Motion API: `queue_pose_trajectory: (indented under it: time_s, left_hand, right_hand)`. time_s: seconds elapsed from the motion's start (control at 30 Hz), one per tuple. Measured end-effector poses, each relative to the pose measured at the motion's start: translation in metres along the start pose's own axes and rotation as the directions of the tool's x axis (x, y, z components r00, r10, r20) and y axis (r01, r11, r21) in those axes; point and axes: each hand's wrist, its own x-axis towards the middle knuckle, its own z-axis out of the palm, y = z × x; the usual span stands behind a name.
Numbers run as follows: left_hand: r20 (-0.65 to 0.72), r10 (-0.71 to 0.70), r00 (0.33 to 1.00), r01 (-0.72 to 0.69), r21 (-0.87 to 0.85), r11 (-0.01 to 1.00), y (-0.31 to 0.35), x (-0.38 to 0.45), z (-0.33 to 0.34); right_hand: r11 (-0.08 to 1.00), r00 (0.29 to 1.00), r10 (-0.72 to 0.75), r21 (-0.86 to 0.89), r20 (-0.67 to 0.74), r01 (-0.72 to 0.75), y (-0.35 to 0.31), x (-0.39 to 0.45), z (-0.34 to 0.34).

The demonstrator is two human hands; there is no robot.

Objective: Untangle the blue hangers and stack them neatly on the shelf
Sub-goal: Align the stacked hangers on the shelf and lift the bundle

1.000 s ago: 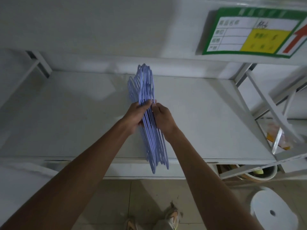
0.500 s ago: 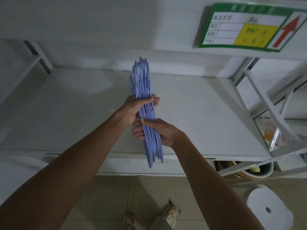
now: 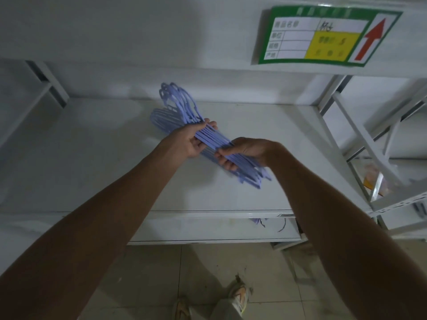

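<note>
Both hands, the left hand (image 3: 188, 142) and right hand (image 3: 246, 151), were clamped on the hangers (image 3: 215, 144), seemingly gathered; next, lowering them flat onto the shelf (image 3: 92, 158) beneath.

Both bare forearms reach up from the frame's lower corners toward its centre. The left hand (image 3: 188, 140) and the right hand (image 3: 242, 151) each curl closed around the bundle of blue hangers (image 3: 215, 144).

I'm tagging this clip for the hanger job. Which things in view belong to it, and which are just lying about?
Belongs to the job:
blue hangers, bunched
left hand, gripping them
right hand, gripping them
shelf

Just lying about:
green label
orange packet on the neighbouring rack
</note>
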Motion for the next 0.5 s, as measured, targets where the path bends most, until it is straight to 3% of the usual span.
queue_pose_trajectory:
  time_s: [0.13, 0.33, 0.37, 0.43, 0.5]
  left_hand:
    - [-0.026, 0.019, 0.999, -0.019, 0.021, 1.000, -0.025, 0.007, 0.004]
    - [-0.038, 0.077, 0.996, -0.074, 0.089, 0.993, -0.034, 0.022, 0.010]
    - [-0.061, 0.092, 0.994, -0.086, 0.090, 0.992, -0.034, 0.024, 0.013]
    - [-0.105, 0.147, 0.984, -0.139, 0.080, 0.987, -0.036, 0.026, 0.014]
    - [-0.127, 0.211, 0.969, -0.205, 0.059, 0.977, -0.042, 0.025, 0.015]
  right_hand:
    - [0.983, 0.993, 0.119, -0.137, -0.010, -0.120, 0.008, -0.002, -0.023]
    - [0.987, 0.995, 0.089, -0.135, 0.034, -0.084, 0.019, -0.010, -0.040]
    - [0.985, 0.998, 0.056, -0.159, -0.035, -0.061, 0.018, -0.015, -0.044]
    - [0.990, 0.946, -0.031, -0.140, -0.322, -0.015, 0.024, -0.027, -0.050]
    - [0.991, 0.791, -0.108, -0.003, -0.603, 0.133, 0.047, -0.037, -0.044]
